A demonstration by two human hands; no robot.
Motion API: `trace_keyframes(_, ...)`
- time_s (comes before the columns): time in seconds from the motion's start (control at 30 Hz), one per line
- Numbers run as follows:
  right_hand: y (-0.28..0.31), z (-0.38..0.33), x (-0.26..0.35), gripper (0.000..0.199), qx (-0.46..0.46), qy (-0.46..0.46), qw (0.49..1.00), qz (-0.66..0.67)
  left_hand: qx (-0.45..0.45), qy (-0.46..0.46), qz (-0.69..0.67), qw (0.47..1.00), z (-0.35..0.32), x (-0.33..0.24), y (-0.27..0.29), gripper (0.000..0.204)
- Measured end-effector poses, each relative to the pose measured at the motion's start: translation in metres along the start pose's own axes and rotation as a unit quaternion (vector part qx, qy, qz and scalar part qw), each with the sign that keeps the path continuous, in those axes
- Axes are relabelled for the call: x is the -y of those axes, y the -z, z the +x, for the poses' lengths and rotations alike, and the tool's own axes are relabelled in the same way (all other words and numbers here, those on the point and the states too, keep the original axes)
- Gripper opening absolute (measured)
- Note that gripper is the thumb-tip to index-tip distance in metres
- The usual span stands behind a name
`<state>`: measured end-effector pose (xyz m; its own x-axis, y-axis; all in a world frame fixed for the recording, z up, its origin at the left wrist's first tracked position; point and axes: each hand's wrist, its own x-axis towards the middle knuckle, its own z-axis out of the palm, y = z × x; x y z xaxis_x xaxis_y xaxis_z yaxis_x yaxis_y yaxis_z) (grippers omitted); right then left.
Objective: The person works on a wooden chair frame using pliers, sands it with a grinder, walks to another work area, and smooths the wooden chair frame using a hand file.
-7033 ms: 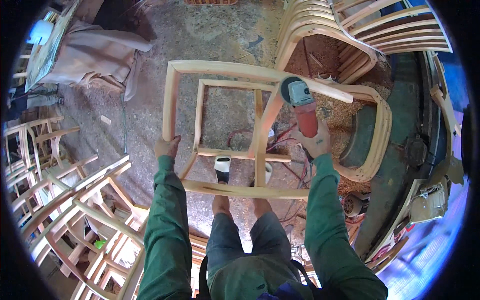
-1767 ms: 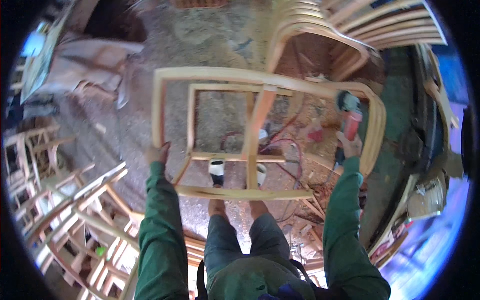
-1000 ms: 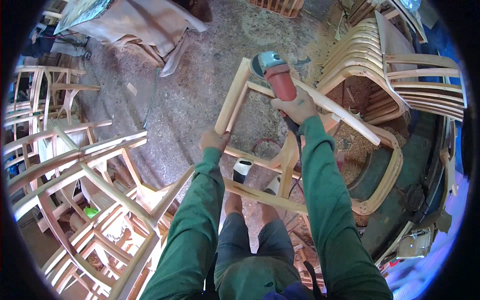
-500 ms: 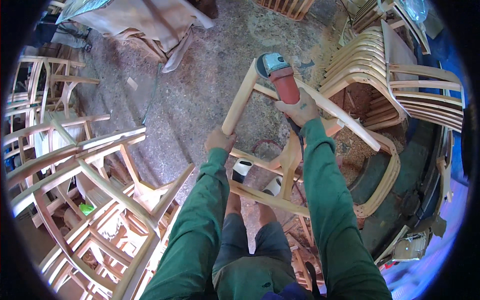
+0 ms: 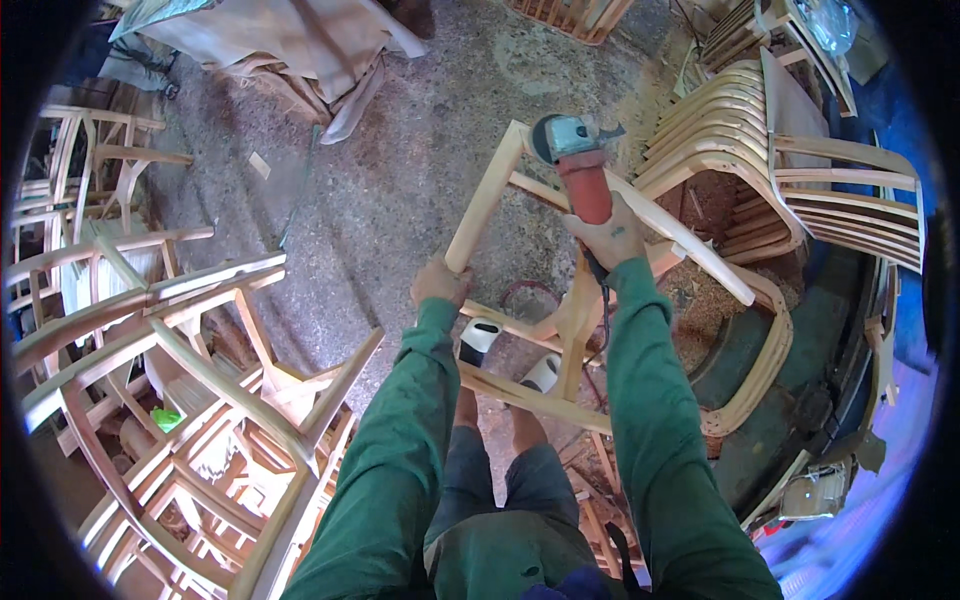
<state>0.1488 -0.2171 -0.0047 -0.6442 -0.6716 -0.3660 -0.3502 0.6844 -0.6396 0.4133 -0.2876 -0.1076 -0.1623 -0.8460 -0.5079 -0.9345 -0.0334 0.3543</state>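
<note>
In front of me stands a wooden chair frame [image 5: 487, 195], its pale rails meeting at a far corner. My left hand [image 5: 440, 282] is closed around the near end of its left rail. A red angle grinder [image 5: 586, 180] with a silver head is gripped by my right hand [image 5: 611, 232], fingers wrapped round its body. The grinder's disc [image 5: 545, 139] is beside the far corner, close to the right rail; I cannot tell whether it touches the wood. A dark cord trails from the tool's rear down along my right wrist.
Several wooden chair frames [image 5: 190, 340] crowd the left side. At the right, curved wooden parts [image 5: 700, 130] stand in a stack above sawdust [image 5: 700, 300]. A cloth-covered pile [image 5: 290, 50] lies at the far left. My shoes [image 5: 480, 338] are under the frame.
The grinder in my right hand has moved right and slightly nearer, off the corner toward the right rail. My left hand keeps its hold on the left rail.
</note>
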Motion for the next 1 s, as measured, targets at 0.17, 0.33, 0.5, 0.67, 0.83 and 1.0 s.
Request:
trace_keyframes(0.17,-0.008,0.004,0.012,0.066,-0.003,0.003,0.999,-0.04,0.031,0.012,-0.002,0.999,0.001,-0.004,0.002,0.042)
trace_keyframes(0.33,0.004,-0.014,-0.001,0.066,-0.004,-0.015,1.0,-0.007,0.027,0.008,0.003,1.0,0.001,-0.004,0.004,0.042)
trace_keyframes(0.5,-0.011,-0.003,-0.001,0.061,-0.015,0.013,0.999,-0.041,0.039,0.013,-0.001,0.999,0.002,-0.004,0.002,0.042)
trace_keyframes(0.67,-0.021,0.002,0.011,0.057,-0.026,0.064,0.997,-0.039,0.057,0.038,0.018,0.997,0.001,-0.006,0.007,0.044)
trace_keyframes(0.83,0.006,-0.02,-0.006,0.067,-0.014,-0.009,1.0,0.011,0.018,0.008,0.027,0.999,0.0,-0.005,0.009,0.046)
trace_keyframes(1.0,-0.006,-0.014,0.009,0.067,-0.004,0.017,1.0,0.014,0.034,0.013,0.008,0.999,-0.002,-0.01,0.01,0.045)
